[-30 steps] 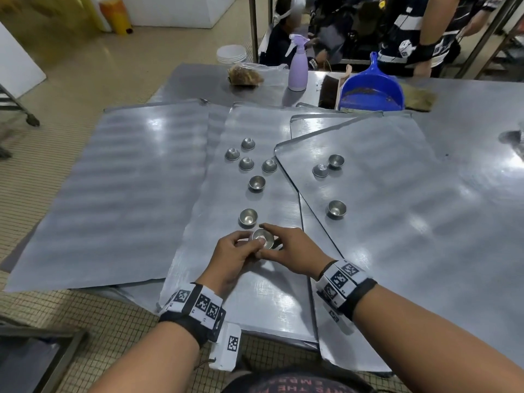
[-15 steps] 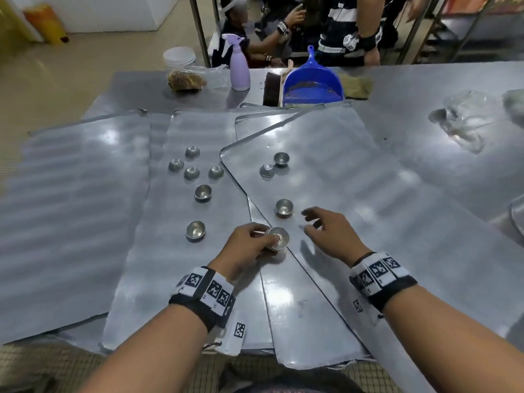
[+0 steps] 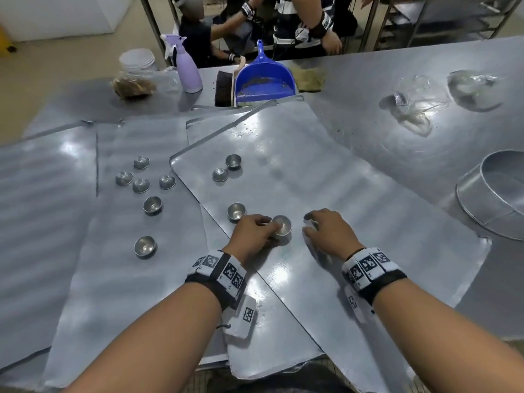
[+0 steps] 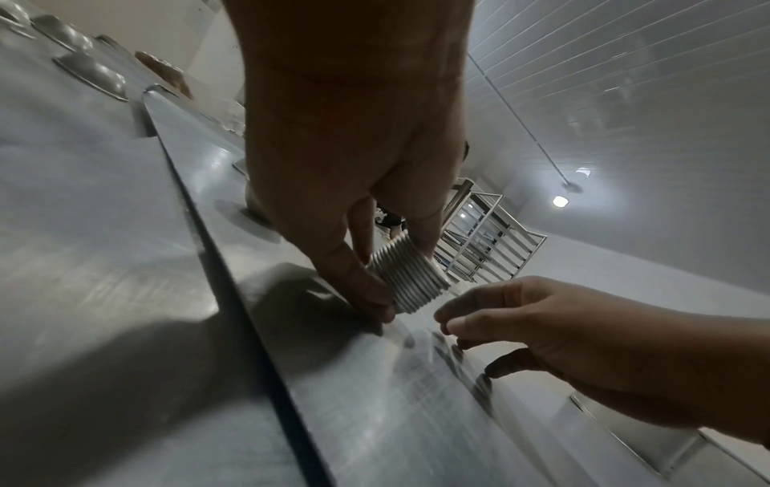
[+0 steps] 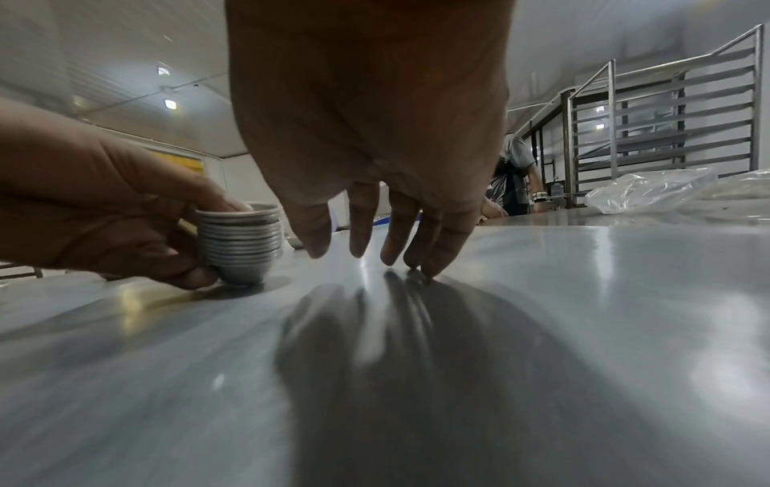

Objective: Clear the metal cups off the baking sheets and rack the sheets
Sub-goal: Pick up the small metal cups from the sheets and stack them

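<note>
Stacked cups gathered on a baking sheet

The left hand (image 3: 255,231) grips a stack of cups (image 5: 239,243) on the top sheet (image 3: 354,211); just beside the stack, the right hand (image 3: 329,231) rests open-fingered.

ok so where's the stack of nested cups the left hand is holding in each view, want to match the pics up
Head: stack of nested cups just below centre, on the top baking sheet, gripped by the left hand.
Left wrist: stack at centre, pinched below the palm, ribbed rims showing.
Right wrist: stack left of centre, standing on the sheet.
Shared landmark: the right hand, empty, just right of the stack.
</note>
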`<state>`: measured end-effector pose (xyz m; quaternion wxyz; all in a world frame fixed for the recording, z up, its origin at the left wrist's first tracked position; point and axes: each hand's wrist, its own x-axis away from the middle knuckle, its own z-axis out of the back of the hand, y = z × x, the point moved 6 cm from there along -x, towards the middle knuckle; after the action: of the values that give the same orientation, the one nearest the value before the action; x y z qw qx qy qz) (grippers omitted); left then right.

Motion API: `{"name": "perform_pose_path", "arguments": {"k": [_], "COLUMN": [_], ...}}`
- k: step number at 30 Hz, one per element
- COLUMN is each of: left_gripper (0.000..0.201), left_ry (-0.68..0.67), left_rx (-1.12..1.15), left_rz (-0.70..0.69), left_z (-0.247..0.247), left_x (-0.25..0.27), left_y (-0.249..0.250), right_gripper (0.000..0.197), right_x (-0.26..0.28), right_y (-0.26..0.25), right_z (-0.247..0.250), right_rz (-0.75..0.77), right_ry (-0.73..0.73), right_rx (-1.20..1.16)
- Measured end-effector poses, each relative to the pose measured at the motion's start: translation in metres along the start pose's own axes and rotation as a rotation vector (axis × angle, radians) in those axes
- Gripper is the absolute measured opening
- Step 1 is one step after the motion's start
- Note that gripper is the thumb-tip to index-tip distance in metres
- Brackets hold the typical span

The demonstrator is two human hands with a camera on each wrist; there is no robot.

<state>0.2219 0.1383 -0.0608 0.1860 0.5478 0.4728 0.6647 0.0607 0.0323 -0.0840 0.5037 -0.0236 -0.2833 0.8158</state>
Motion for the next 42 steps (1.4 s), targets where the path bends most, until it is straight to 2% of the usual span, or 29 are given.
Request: {"name": "perform_pose_path", "arguments": {"k": [4, 7, 9, 11, 13, 15, 17, 20, 22, 24, 27, 30, 35, 39, 42], "left_gripper": [0.032, 0.031, 0.027, 0.022, 0.022, 0.033, 0.049, 0.061, 0.054, 0.041, 0.020, 0.015, 0.014, 0.010, 0.017], "left_ry": [0.045, 0.086, 0.125, 0.210, 0.356, 0.516, 0.592, 0.519, 0.449, 0.418, 0.388, 0.343, 0.278, 0.138, 0.106], "left_rx": [0.036, 0.012, -0.006, -0.146, -0.408, -0.636, -0.795, -0.929, -0.979, -0.997, -0.963, -0.890, -0.704, -0.179, 0.059], "left_rz": [0.017, -0.013, -0.029, -0.089, -0.163, -0.175, -0.147, -0.045, -0.014, -0.064, -0.153, -0.208, -0.196, -0.076, -0.001], "left_z": [0.011, 0.034, 0.063, 0.104, 0.153, 0.202, 0.243, 0.280, 0.291, 0.295, 0.295, 0.295, 0.281, 0.263, 0.253], "left_x": [0.003, 0.013, 0.018, 0.018, 0.021, 0.025, 0.028, 0.021, 0.013, 0.008, 0.006, 0.003, -0.002, -0.007, -0.007], "left_y": [-0.001, 0.003, 0.005, 0.011, 0.020, 0.024, 0.022, 0.007, -0.003, -0.006, -0.005, -0.004, 0.000, -0.014, -0.023], "right_gripper": [0.033, 0.032, 0.032, 0.034, 0.037, 0.043, 0.051, 0.054, 0.036, 0.022, 0.024, 0.032, 0.019, 0.015, 0.016], "right_x": [-0.016, -0.029, -0.037, -0.044, -0.049, -0.053, -0.056, -0.062, -0.063, -0.062, -0.057, -0.054, -0.049, -0.043, -0.038], "right_y": [-0.022, -0.068, -0.105, -0.140, -0.168, -0.187, -0.197, -0.196, -0.193, -0.192, -0.191, -0.189, -0.182, -0.188, -0.193], "right_z": [0.021, 0.032, 0.027, 0.014, -0.006, -0.027, -0.049, -0.076, -0.086, -0.088, -0.085, -0.083, -0.084, -0.080, -0.081], "right_rz": [0.032, 0.146, 0.219, 0.274, 0.294, 0.275, 0.254, 0.184, 0.161, 0.144, 0.119, 0.069, 0.001, 0.009, 0.020], "right_ry": [0.078, 0.152, 0.151, 0.116, 0.060, -0.010, -0.074, -0.151, -0.123, -0.055, 0.018, 0.042, -0.003, 0.035, 0.016], "right_rx": [-0.055, -0.051, -0.049, -0.038, -0.020, 0.014, 0.070, 0.173, 0.220, 0.238, 0.230, 0.246, 0.238, 0.197, 0.154]}}
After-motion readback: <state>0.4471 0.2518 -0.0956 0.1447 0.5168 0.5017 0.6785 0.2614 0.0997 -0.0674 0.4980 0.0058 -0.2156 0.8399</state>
